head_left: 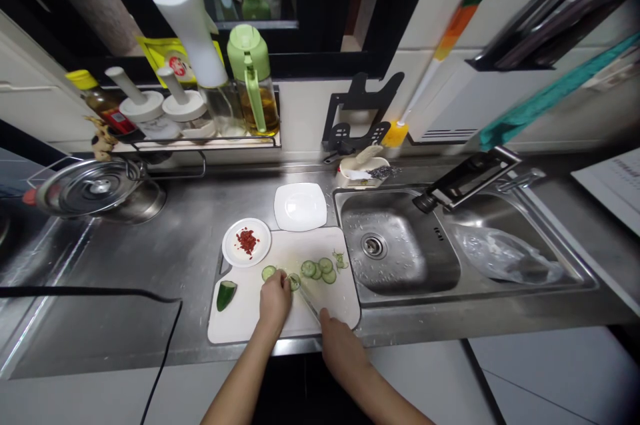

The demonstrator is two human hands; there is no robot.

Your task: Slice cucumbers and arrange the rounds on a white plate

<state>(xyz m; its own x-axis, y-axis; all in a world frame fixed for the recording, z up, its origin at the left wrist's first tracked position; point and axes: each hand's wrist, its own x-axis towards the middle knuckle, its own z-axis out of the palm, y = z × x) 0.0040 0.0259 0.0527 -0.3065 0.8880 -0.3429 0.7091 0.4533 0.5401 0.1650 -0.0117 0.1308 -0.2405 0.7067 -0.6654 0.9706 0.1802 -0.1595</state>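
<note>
My right hand is wrapped round the handle of a knife, its blade angled up and left over the white cutting board. Curled fingers of my left hand press on a cucumber slice beside the blade tip; the fingers partly hide it. One more slice shows just left of those fingers. Several overlapping cucumber slices lie to the right, with a few thin shreds beyond them. At the board's left lies a dark green cucumber end piece.
A round plate of chopped red pieces overlaps the board's upper left. Behind stands a white squarish plate. The steel sink lies right, a plastic bag in its second basin. A lidded pot stands left, below a condiment rack.
</note>
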